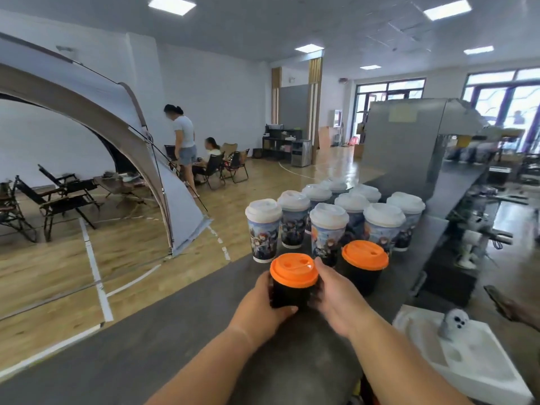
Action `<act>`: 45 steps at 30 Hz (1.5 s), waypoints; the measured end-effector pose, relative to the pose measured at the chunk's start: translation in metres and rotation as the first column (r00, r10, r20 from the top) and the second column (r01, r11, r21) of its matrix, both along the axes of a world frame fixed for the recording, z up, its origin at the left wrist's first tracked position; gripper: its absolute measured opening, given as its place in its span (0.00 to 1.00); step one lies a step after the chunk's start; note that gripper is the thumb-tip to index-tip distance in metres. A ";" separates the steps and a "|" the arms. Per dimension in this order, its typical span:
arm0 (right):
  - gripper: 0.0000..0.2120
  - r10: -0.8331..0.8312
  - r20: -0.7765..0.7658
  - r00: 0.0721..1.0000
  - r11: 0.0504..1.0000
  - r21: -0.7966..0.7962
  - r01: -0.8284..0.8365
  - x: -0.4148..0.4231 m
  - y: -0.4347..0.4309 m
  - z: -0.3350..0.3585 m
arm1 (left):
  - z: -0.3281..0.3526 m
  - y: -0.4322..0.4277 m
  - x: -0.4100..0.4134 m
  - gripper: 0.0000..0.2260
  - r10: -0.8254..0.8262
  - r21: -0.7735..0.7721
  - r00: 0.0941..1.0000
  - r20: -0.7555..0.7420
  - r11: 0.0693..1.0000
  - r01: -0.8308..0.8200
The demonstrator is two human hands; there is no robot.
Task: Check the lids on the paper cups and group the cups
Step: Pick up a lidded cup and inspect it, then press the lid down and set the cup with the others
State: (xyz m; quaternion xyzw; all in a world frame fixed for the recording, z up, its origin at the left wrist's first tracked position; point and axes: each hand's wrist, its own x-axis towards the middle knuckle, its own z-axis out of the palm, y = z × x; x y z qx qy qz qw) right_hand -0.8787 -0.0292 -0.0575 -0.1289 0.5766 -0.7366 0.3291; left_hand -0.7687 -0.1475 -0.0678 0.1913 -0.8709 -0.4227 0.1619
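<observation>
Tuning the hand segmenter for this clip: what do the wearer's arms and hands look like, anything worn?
Left forearm and right forearm bare to the frame edge, no sleeves. Left hand and right hand ungloved; no watch, bracelet or ring visible.

A: Orange lid (293,268)?
B: Plastic, smooth, slight sheen. Black cup (289,299) under it is matt, looks like paper
A: Second orange lid (364,254)?
B: Same plastic
A: White lids (328,214)?
B: Smooth plastic, soft gloss. Printed cups (263,238) are coated paper, slightly shiny
A: Table (163,346)?
B: Grey, matt, faintly mottled, material unclear
A: Floor (131,258)?
B: Wood planks, glossy, reflecting light
A: Tent (187,206)?
B: Pale cloth, matt
A: Box (409,135) on the right?
B: Brushed metal, dull sheen. White tray (491,372) is matt, foam or plastic, can't tell
</observation>
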 end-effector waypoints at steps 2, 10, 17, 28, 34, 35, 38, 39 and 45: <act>0.17 -0.044 -0.043 0.998 0.998 0.044 0.046 -0.019 -0.011 -0.004 | 0.001 -0.007 -0.022 0.34 0.002 0.002 0.999 0.040 1.000 -0.002; 0.25 -0.075 -0.176 0.981 0.974 0.198 0.110 -0.046 -0.030 -0.003 | -0.001 -0.026 -0.062 0.33 0.015 -0.051 0.992 0.126 0.999 -0.008; 0.31 -0.245 0.050 0.968 0.969 0.023 0.244 -0.020 -0.018 -0.003 | 0.002 -0.020 -0.029 0.40 0.058 0.008 0.989 0.139 0.998 -0.060; 0.07 -0.240 -0.124 0.963 0.968 -0.109 0.227 0.149 -0.059 0.050 | 0.083 -0.020 0.177 0.27 0.196 -0.054 0.979 -0.061 0.979 -0.199; 0.05 0.267 -0.216 0.939 0.951 -0.101 -0.293 0.296 -0.130 0.072 | 0.132 -0.026 0.365 0.16 0.331 -0.275 0.906 -0.264 0.874 -0.400; 0.05 0.314 -0.245 0.917 0.938 -0.071 -0.340 0.318 -0.139 0.071 | 0.132 -0.029 0.393 0.14 0.370 -0.293 0.883 -0.289 0.844 -0.449; 0.06 0.398 -0.346 0.849 0.911 0.040 -0.411 0.371 -0.164 0.064 | 0.125 -0.043 0.459 0.13 0.487 -0.304 0.793 -0.365 0.743 -0.596; 0.06 0.420 -0.372 0.828 0.902 0.074 -0.424 0.388 -0.170 0.063 | 0.119 -0.051 0.476 0.13 0.529 -0.287 0.754 -0.389 0.708 -0.645; 0.20 0.432 -0.432 0.792 0.900 0.147 -0.410 0.452 -0.174 0.059 | 0.063 -0.073 0.503 0.21 0.658 0.052 0.740 -0.141 0.751 -0.658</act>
